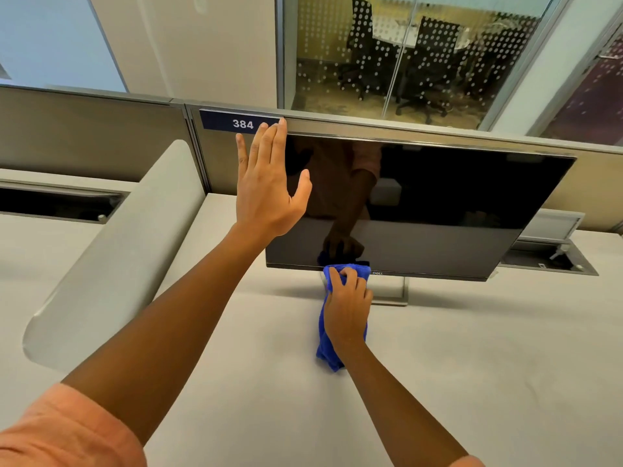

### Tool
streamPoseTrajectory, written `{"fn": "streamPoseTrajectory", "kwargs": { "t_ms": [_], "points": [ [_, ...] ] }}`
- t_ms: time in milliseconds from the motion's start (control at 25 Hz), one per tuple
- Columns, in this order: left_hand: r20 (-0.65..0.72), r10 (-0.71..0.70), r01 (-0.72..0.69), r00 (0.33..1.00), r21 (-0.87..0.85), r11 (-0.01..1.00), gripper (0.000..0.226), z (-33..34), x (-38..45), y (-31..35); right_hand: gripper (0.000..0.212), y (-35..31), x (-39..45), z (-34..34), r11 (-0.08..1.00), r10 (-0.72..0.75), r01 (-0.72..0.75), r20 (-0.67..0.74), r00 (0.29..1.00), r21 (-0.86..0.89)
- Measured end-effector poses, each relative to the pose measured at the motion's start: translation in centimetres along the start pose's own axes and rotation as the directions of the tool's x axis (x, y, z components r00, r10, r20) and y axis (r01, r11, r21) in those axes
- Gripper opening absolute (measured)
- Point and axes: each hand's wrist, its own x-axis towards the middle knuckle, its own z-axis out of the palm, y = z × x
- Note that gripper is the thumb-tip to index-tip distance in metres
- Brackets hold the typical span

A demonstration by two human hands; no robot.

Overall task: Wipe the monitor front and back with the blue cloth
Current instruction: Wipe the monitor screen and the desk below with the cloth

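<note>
Landmark: monitor (421, 203), standing on the desk (438, 365) with its dark screen tilted toward the camera.

Left hand (266, 190): raised at the monitor's upper left corner, fingers straight and spread wide, holding nothing. Contact with the monitor's edge cannot be confirmed.

Number plate "384" (236, 123): on the partition just left of the monitor's top corner.

Right hand (347, 301): at the middle of the monitor's lower bezel, fingers curled around the blue cloth (328, 348). The cloth's upper end touches the bezel; the remainder hangs below the hand.
</note>
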Motion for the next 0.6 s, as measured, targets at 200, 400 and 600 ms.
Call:
{"fn": "streamPoseTrajectory", "kwargs": {
  "t_ms": [200, 400, 600],
  "points": [
    [0.005, 0.012, -0.012, 1.0, -0.02, 1.0, 0.075, -0.1, 0.2, -0.6, 0.038, -1.6, -1.0, 1.1, 0.918, -0.08, 0.034, 0.101, 0.992, 0.396],
    [0.017, 0.023, -0.022, 1.0, -0.045, 0.999, 0.076, -0.1, 0.1, -0.8, 0.024, 3.7, -0.1, -0.1, 0.798, 0.41, -0.131, -0.37, 0.834, 0.588],
    [0.021, 0.021, -0.02, 1.0, -0.066, 0.998, 0.077, 0.2, 0.1, -0.6, 0.047, 5.3, 0.8, 0.5, 0.934, 0.352, -0.29, -0.393, 0.85, 0.208]
  ]
}}
